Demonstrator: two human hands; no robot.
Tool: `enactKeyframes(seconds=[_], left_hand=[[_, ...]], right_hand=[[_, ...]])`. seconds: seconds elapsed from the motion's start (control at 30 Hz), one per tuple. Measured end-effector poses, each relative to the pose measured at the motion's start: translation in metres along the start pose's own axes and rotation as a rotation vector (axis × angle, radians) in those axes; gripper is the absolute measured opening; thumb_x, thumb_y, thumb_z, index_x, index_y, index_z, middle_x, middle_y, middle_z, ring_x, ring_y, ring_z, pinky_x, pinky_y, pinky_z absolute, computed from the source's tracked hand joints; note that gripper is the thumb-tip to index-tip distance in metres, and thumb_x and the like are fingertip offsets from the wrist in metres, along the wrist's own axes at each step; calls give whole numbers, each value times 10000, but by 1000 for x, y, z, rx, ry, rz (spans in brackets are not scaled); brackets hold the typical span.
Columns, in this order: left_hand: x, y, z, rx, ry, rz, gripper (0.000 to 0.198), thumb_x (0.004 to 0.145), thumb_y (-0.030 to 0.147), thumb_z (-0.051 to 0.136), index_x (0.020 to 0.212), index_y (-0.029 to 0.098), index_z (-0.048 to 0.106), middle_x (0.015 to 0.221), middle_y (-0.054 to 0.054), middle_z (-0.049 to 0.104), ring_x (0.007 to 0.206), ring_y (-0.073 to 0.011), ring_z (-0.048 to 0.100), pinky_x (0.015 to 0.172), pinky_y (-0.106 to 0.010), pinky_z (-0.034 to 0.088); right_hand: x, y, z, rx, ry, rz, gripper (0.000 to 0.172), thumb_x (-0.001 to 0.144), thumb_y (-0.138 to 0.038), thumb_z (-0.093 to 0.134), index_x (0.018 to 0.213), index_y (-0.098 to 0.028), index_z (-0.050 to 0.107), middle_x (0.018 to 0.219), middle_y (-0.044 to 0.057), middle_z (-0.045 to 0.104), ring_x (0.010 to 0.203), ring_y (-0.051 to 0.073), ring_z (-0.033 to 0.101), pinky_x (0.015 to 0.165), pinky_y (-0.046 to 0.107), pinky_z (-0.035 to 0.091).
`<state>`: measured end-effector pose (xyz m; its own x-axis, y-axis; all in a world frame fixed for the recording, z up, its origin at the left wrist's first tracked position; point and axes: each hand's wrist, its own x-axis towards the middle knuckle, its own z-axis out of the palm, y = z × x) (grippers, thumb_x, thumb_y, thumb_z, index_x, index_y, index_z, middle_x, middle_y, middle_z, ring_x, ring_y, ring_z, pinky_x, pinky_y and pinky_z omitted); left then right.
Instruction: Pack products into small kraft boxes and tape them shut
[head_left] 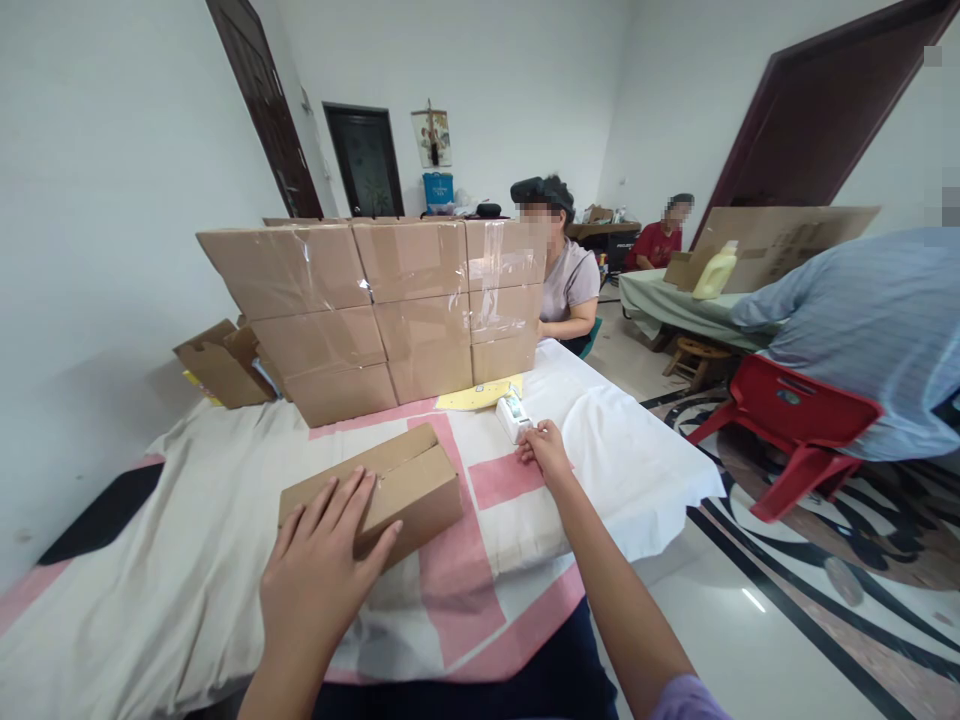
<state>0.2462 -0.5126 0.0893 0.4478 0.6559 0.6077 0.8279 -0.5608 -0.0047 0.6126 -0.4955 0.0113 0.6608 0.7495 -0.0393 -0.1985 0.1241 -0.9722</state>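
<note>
Two hands are out over the counter (pixel 187 520), which is covered with a pink and white cloth. The left hand (pixel 322 575) lies flat and open, fingers spread, on the near end of a small cardboard box (pixel 409 480) that rests closed on the cloth. The right hand (pixel 545 448) is stretched further out, its fingers curled against the near end of a small white packet (pixel 513 413). It touches the packet, but I cannot tell whether it grips it.

Just beyond the packet lies a yellow sheet (pixel 480 395). Behind that, past both hands, stands a stack of taped boxes (pixel 375 310), three rows high. Beyond the left hand and to its left, some folded cartons (pixel 221 365) lean by the wall. A seated person (pixel 568 280) is behind the stack. Off to the right of the right hand, a red chair (pixel 787 420) holds a person in a striped shirt (pixel 862 320).
</note>
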Motion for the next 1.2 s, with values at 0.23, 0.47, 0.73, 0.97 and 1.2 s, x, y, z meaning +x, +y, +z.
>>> enactKeyframes(seconds=[0.23,0.47,0.73,0.97,1.2], left_hand=[[1,-1,3,-26,-14,-19,609,950,515,469,1507,267,473,1497,-45,570,1375,-330,521,1142,-499,337],[5,-3,3,-8,-72,-21,594,952,518,436,1455,217,533,1501,-44,566,1365,-331,530,1112,-506,362],[7,-3,4,1,-78,-10,582,958,516,433,1435,206,553,1493,-54,572,1370,-330,528,1113,-503,354],[6,-3,5,5,-67,-13,580,962,522,423,1435,214,555,1492,-49,572,1378,-323,521,1106,-494,360],[6,-1,8,32,-53,-17,590,973,532,399,1431,198,562,1488,-32,578,1376,-312,520,1110,-507,368]], right_hand=[[0,0,0,29,12,-9,574,666,-414,781,882,-280,266,580,-97,638,432,156,640,324,175,418],[1,-1,1,39,19,1,599,649,-427,792,884,-284,260,570,-97,640,409,162,622,314,183,400],[-1,-1,2,40,18,-5,583,640,-398,771,891,-286,257,557,-99,643,397,161,605,311,185,389],[-1,-1,2,35,18,-1,587,637,-385,780,895,-283,263,566,-96,640,396,161,608,312,177,379],[-2,-1,2,33,19,-5,573,633,-389,768,900,-279,273,578,-91,651,398,156,609,315,179,379]])
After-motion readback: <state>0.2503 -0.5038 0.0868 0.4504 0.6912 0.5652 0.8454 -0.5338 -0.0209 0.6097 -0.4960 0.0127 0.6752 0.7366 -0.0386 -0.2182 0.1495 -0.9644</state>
